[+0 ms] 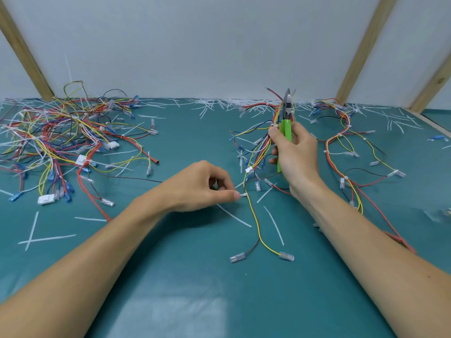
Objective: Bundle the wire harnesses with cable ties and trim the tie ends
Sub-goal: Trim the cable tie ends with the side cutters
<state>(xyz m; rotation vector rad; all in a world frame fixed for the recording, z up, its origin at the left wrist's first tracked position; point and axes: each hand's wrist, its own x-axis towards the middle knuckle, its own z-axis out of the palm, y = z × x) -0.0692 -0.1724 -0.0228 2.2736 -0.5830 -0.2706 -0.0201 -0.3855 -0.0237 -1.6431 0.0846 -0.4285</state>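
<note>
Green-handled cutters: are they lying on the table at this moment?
No, the right hand grips the green-handled cutters upright above the teal table, blades pointing up.

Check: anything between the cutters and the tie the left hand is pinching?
Nothing visible blocks it. The right hand holds the cutters up, blades pointing away; the left hand pinches the tie below. Only loose wires lie between.

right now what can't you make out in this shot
Head view only:
- Cable tie: the left hand pinches it, and its fingers hide most of it.
- Cutters: the right hand covers the handles' middle; whether the blades are open is too small to tell.
- Wire pile: cut off by the left edge.
- Table: blurred patch at the right edge.
</note>
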